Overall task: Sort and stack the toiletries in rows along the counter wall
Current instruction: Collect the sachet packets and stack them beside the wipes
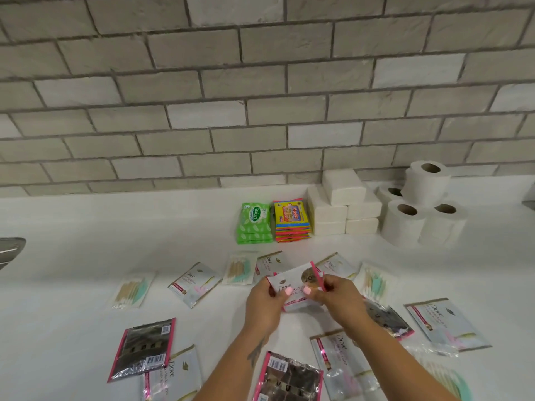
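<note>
Nearest the camera, loose sachets lie scattered on the counter [72, 250]: a foil-backed sachet [143, 348] at the left, a second one [289, 377] face-down between the forearms, and a Dove sachet [335, 360] to its right. Farther back, at the left, a swab pack [131, 289] lies flat, with another Dove packet [194, 283] beside it.

At centre, the left hand [265, 303] pinches the left edge of a small held bundle [295, 285] of Dove sachets, thumb on top. The right hand [337, 298] pinches the bundle's right end, raised just above the counter.

Against the wall, sorted rows already stand: green wipes [254, 224], yellow packs [292, 219], folded napkins [344, 206], then toilet rolls [425, 206] at the far right.

The step in hand appears to be gathering and squaring the Dove sachets into one stack. Next, the bundle probably needs its edges evened, the remaining matching sachets added, and the stack set down left of the green wipes, touching the wall line. Slick foil may let the stack slide, so a firm two-sided hold seems wise.
</note>
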Demonstrator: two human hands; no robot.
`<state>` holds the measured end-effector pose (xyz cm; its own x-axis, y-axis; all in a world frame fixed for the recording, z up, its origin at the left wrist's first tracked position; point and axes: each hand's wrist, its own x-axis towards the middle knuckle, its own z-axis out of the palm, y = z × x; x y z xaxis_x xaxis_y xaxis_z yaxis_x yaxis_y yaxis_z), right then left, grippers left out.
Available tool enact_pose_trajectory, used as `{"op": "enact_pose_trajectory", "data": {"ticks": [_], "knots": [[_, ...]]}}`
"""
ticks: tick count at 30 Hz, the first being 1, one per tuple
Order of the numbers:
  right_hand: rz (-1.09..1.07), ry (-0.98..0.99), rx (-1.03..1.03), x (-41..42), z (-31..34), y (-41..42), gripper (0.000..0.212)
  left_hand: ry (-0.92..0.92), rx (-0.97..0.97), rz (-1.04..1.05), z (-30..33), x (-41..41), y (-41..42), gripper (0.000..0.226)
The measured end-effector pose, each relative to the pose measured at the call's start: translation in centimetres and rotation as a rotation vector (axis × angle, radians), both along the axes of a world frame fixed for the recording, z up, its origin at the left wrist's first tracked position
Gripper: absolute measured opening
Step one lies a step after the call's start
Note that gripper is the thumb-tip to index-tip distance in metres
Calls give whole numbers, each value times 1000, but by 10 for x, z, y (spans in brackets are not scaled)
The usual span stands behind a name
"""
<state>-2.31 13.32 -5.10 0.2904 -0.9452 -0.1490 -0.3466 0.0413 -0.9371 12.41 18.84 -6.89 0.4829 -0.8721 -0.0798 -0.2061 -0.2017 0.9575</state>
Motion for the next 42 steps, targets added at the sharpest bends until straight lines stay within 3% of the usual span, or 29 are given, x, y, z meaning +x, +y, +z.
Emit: {"op": "enact_pose_trajectory", "data": {"ticks": [2,4,15,21,24,29,33,36,42], "knots": [[1,154,-118,4,-2,-2,11,-107,-24,3,-2,4,3,24],[15,188,-162,8,-3,-1,15,-139,-34,10,-5,5,4,25],[32,139,-244,29,-19,-4,28,-229,21,-16,-4,10,-3,32],[61,30,-327,76,-1,-12,60,-272,61,44,17,66,-14,29],[112,26,-389,112,3,-17,58,-252,149,43,31,108,-22,27],[341,269,-638,165,-2,-36,57,-236,325,8,43,173,-48,20],[441,500,-872,200,-8,-56,69,-49,385,16,43,206,-69,9],[486,671,-965,230,-5,-70,68,-15,437,13,35,227,-92,5],[582,928,-1115,269,-20,-102,58,-80,515,89,21,258,-142,9]]}}
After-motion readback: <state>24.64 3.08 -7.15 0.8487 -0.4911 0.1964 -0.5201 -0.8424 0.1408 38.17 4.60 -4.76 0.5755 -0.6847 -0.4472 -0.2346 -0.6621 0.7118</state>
